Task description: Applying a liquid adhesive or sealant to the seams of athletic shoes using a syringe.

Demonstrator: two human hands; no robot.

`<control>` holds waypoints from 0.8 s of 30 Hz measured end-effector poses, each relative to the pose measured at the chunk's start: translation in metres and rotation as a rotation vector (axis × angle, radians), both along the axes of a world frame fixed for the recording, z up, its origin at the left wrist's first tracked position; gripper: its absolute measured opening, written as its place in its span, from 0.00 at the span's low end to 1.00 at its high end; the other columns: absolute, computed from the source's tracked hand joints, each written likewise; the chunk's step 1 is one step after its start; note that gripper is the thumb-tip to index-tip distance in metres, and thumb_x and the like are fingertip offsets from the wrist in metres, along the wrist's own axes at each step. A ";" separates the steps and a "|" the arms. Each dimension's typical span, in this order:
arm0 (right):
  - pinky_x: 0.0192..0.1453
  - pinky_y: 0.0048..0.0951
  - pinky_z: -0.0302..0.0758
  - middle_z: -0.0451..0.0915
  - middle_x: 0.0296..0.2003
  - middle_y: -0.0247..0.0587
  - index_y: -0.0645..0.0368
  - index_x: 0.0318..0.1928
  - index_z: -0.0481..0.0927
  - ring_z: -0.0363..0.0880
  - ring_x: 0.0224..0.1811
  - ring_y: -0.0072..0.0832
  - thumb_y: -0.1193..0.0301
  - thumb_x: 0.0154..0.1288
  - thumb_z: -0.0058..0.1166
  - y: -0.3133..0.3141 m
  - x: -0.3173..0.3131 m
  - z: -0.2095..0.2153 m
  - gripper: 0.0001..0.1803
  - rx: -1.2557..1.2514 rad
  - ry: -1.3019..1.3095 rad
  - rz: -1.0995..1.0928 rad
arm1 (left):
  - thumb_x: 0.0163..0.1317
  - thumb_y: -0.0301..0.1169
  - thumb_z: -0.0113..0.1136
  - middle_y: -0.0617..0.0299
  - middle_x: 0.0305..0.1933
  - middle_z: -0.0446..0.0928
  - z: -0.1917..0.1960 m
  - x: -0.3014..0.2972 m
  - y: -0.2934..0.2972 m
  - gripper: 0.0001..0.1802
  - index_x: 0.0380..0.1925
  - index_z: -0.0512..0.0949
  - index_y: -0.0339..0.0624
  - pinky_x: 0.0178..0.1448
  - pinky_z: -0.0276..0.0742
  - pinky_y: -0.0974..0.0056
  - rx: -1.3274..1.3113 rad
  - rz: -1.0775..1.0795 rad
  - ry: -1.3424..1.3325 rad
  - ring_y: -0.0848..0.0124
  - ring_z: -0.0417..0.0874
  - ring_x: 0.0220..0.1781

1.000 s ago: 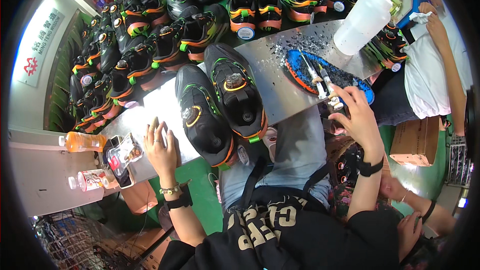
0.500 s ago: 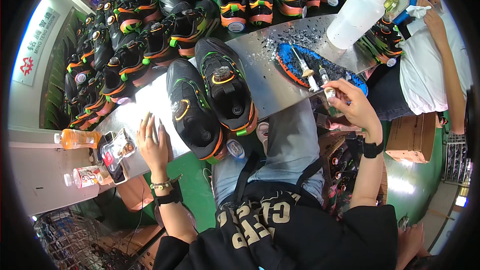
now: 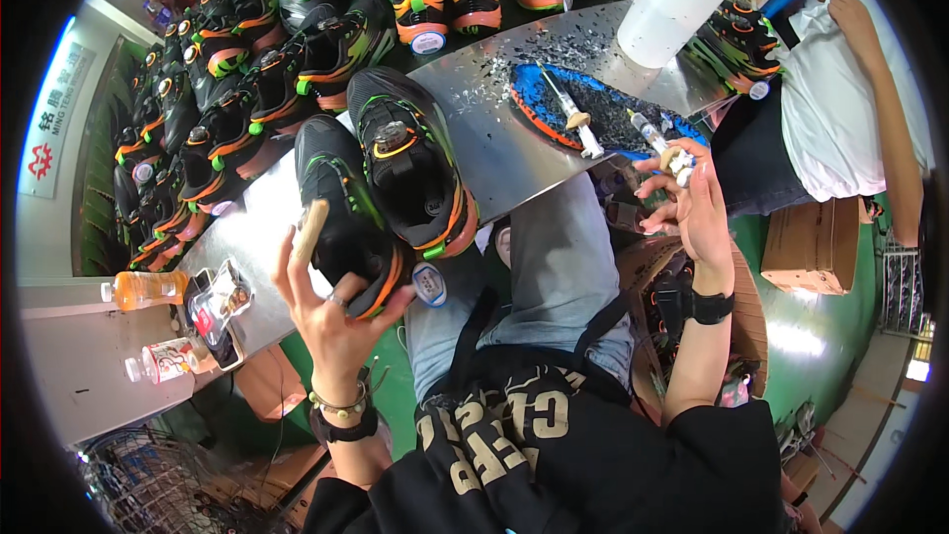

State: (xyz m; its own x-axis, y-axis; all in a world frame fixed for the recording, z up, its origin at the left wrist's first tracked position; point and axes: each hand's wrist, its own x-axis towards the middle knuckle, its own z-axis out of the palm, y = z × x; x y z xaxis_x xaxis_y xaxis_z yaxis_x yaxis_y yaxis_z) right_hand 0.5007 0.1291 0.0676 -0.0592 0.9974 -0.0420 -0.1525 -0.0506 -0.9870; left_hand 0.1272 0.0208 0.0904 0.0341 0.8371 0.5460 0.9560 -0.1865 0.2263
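Two black shoes with green and orange trim stand side by side on the metal table: a left shoe (image 3: 331, 178) and a right shoe (image 3: 407, 153). My left hand (image 3: 338, 336) grips the left shoe's heel, its thumb and a ringed finger bent round it. One raised fingertip looks tan and stiff. My right hand (image 3: 697, 208) has its fingers spread beside the plunger end of a syringe (image 3: 652, 135), which overlaps the fingertips. Another syringe (image 3: 573, 117) lies on a blue-edged, sole-shaped piece (image 3: 529, 89) covered in black flakes.
A white bottle (image 3: 672, 5) stands behind the syringes on the metal table (image 3: 484, 129). Rows of similar shoes (image 3: 213, 99) fill the far left. Orange (image 3: 143, 290) and clear bottles (image 3: 163, 361) lie at the left end. A person (image 3: 830, 89) in white is at right.
My left hand has lifted off the table and taken hold of the left shoe's heel. My right hand has opened from a pinch at the syringe's end. The view has shifted slightly.
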 end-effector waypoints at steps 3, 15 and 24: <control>0.25 0.21 0.77 0.79 0.38 0.49 0.59 0.59 0.67 0.75 0.30 0.23 0.54 0.79 0.31 0.001 0.009 -0.011 0.23 0.006 -0.007 -0.023 | 0.33 0.37 0.81 0.45 0.64 0.68 -0.001 -0.017 -0.011 0.18 0.15 0.79 0.41 0.61 0.70 0.47 -0.015 0.038 -0.042 0.44 0.64 0.69; 0.24 0.17 0.64 0.72 0.30 0.35 0.62 0.55 0.71 0.67 0.30 0.17 0.56 0.75 0.41 -0.002 -0.002 -0.009 0.22 0.005 0.231 -0.108 | 0.39 0.37 0.79 0.50 0.74 0.57 0.058 -0.015 -0.020 0.30 0.46 0.80 0.46 0.68 0.63 0.45 -0.150 0.261 -0.016 0.48 0.60 0.71; 0.21 0.17 0.59 0.61 0.21 0.27 0.61 0.46 0.71 0.56 0.20 0.12 0.50 0.77 0.37 -0.007 0.002 -0.020 0.24 -0.091 0.290 -0.163 | 0.37 0.24 0.72 0.57 0.73 0.59 0.074 0.037 0.083 0.18 0.35 0.86 0.44 0.76 0.57 0.47 -0.481 -0.301 0.410 0.53 0.53 0.77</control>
